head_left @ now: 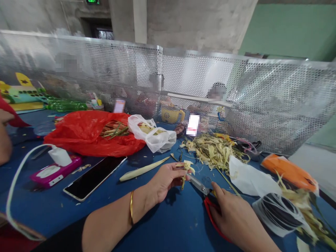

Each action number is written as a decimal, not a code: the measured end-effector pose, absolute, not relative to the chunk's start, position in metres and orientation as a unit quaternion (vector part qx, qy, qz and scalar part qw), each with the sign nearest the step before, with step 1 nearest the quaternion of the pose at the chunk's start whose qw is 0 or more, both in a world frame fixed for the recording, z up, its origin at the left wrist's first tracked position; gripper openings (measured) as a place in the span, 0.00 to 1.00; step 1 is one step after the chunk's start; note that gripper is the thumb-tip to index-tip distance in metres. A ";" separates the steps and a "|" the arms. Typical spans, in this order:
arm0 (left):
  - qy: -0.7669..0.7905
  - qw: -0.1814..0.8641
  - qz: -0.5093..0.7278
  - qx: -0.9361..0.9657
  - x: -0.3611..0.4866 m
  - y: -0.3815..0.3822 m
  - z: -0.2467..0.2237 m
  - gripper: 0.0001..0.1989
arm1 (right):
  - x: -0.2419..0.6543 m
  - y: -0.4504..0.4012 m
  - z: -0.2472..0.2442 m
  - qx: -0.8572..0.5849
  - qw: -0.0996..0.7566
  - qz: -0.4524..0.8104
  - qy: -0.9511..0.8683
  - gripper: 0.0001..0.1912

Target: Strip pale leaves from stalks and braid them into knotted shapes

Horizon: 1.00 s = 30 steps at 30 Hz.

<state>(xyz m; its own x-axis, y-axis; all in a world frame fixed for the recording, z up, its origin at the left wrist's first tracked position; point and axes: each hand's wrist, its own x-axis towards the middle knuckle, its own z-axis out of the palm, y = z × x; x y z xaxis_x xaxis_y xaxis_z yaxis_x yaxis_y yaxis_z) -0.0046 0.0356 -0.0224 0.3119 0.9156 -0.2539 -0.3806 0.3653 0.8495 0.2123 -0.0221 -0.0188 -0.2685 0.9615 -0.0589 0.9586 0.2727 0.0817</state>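
Observation:
A small knotted piece of pale dried husk (187, 166) is pinched in the fingers of my left hand (164, 180), with a short end hanging below. My right hand (232, 211) is wrapped round the red handles of a pair of scissors (201, 187). The blades point up and left, and their tips reach the husk piece beside my left fingertips; whether they are cutting into it I cannot tell. Left of my left hand a long pale husk strip (144, 169) lies on the blue table (181, 227). Behind the scissors sits a heap of dried husk strips (215, 150).
A black phone (96, 177), a magenta power strip (56, 171) and a red plastic bag (78, 134) are at left. At right lie a spool (279, 213), white paper (253, 178) and an orange packet (290, 171). A perforated metal screen (194, 77) stands behind; another person's arm (4, 140) shows far left.

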 end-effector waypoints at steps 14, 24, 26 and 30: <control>0.394 0.714 0.425 0.394 0.008 0.020 -0.019 0.20 | 0.198 -0.018 0.001 0.611 -0.205 -0.089 0.759 0.16; 0.376 0.714 0.350 0.476 0.009 0.017 -0.023 0.22 | 0.185 0.020 0.001 0.529 -0.269 -0.439 0.674 0.09; 0.411 0.700 0.347 0.470 0.008 0.017 -0.022 0.22 | 0.189 0.026 0.002 0.541 -0.251 -0.490 0.636 0.09; 0.504 0.615 0.458 0.397 0.003 0.022 -0.017 0.19 | 0.200 0.052 0.009 0.566 -0.389 -0.496 0.531 0.13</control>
<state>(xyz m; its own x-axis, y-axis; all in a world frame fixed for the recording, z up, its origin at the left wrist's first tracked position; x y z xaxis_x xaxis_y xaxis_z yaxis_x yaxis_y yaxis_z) 0.0030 0.0217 -0.0165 0.0714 0.9641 -0.2559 -0.1624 0.2644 0.9506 0.1998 0.0519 0.0086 -0.0562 0.9873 -0.1484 0.2143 -0.1332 -0.9676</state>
